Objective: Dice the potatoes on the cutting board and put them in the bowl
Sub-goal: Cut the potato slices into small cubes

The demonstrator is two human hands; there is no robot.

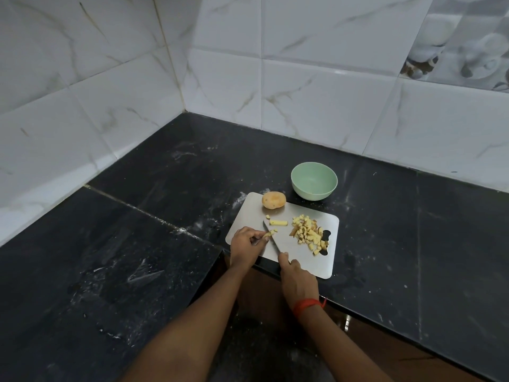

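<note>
Your right grip point(297, 279) clasps the knife point(271, 240), its blade against a potato strip point(268, 235) your left grip point(246, 246) pinches on the cutting board point(301, 259).

you get dim, cool, even light here, and the shadows are faint and soft-edged. the white wall tiles point(325, 106) carry a soft sheen, with a bright glint on one tile above the far edge of the surface point(165, 202). the dark surface returns dull reflections toward its left edge. tile lines bow near the frame edges. your forearms point(203, 312) at the bottom look soft.
</note>
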